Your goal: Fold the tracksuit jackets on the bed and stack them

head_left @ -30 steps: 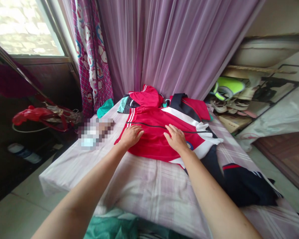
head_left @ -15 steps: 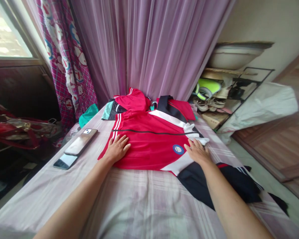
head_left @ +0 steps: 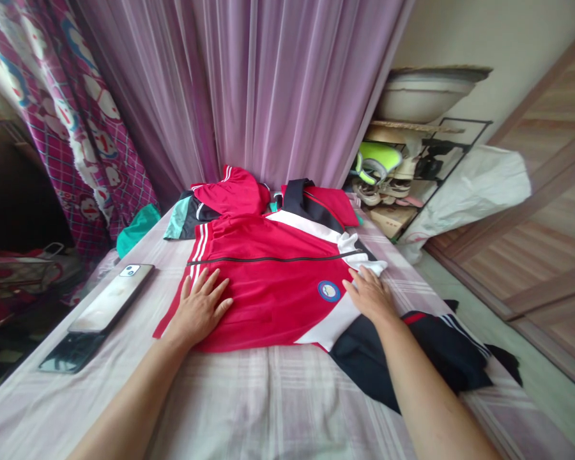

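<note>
One jacket (head_left: 263, 306) lies flat under both my grips, its zip (head_left: 278, 259) crossing just beyond my fingertips. My left grip (head_left: 196, 310) is palm down, fingers well spread, by the striped hem (head_left: 203, 239); my right grip (head_left: 370, 297) has its fingers a little apart, near the collar (head_left: 364, 260). Neither pinches anything.

I judge the jacket light, soft and limp, slightly slippery, not fragile; held at one spot it would sag. The hem at my left grip and the white panel (head_left: 323, 327) at my right seem the surest holds.

My count: one jacket, one zip, one badge (head_left: 329, 291) left of my right grip, two phones (head_left: 108, 300) overlapping left of my left grip, two red bundles (head_left: 234, 191) beyond both grips, one teal cloth (head_left: 138, 230) ahead and left. Right of my right grip lies one dark piece (head_left: 448, 358); whether it joins the jacket I cannot tell.
</note>
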Tool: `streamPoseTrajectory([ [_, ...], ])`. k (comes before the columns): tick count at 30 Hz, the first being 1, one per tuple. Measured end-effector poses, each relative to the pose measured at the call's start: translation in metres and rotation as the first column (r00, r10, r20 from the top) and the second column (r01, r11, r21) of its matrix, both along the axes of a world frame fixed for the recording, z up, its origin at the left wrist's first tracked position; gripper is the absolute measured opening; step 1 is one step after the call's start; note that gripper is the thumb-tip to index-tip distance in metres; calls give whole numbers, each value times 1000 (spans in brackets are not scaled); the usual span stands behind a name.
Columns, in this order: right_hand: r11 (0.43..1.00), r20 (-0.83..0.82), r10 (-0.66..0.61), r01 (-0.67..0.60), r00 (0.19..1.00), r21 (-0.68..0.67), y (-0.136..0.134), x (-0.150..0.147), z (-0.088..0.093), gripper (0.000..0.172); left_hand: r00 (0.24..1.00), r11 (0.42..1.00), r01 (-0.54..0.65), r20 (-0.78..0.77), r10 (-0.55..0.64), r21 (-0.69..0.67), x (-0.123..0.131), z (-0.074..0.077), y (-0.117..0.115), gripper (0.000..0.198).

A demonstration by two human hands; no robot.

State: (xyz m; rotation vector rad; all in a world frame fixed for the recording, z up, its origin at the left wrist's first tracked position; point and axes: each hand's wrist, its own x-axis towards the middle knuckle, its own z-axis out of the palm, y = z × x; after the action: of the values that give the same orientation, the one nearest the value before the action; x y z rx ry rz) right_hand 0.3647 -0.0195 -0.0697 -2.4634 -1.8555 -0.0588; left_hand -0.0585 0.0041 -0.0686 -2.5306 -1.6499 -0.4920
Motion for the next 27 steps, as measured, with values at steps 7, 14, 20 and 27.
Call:
streamPoseTrajectory([
  [7, 999, -14, 16, -15, 1000, 53, 1, 5, -6, 53, 960, 969, 245, 131, -247, 29, -1, 15, -4, 45],
  [14, 994, -14, 60, -58, 998, 95, -8, 1, 3, 45, 942, 957, 289, 171, -289, 22, -1, 14, -1, 43],
  [20, 996, 35, -89, 89, 995, 20, -33, 1, 29, 45, 954, 968, 248, 162, -252, 47, 1, 19, -7, 48],
  [27, 906, -36, -376, 359, 926, -224, -59, 8, 41, 54, 961, 974, 222, 164, -224, 33, 2, 20, -10, 51],
])
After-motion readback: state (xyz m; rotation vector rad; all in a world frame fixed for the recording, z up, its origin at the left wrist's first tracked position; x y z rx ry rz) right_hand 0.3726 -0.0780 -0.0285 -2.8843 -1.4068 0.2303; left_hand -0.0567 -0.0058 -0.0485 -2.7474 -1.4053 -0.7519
